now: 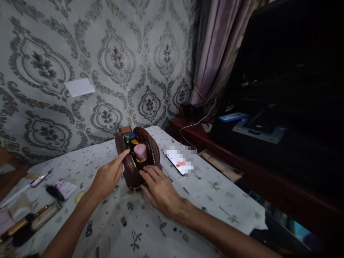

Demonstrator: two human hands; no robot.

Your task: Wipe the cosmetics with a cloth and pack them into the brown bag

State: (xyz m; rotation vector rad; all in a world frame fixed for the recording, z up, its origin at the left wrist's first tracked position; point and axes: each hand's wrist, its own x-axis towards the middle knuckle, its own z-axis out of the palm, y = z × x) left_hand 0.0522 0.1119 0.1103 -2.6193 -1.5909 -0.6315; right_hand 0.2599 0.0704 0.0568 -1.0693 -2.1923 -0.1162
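Observation:
A dark brown cosmetic bag (pixel 129 170) stands unzipped on the patterned white cloth. Inside its opening I see a pink-capped jar or bottle (pixel 140 151), a green-topped container (pixel 127 137), something blue (pixel 132 135) and something yellow-orange (pixel 135 142). My left hand (pixel 107 177) grips the bag's left side, index finger along the rim. On the near right side, my right hand (pixel 159 190) has its fingers over the zipped edge and its thumb lower against the outside. The undersides of both hands are hidden.
A lit phone (pixel 176 161) lies right of the bag. Several cosmetics are at the left, including a tube (pixel 44 216), a black-capped item (pixel 54 192) and a pink-white packet (pixel 65 188). A large dark screen (pixel 279 79) and a red-brown wooden ledge (pixel 228 150) stand right.

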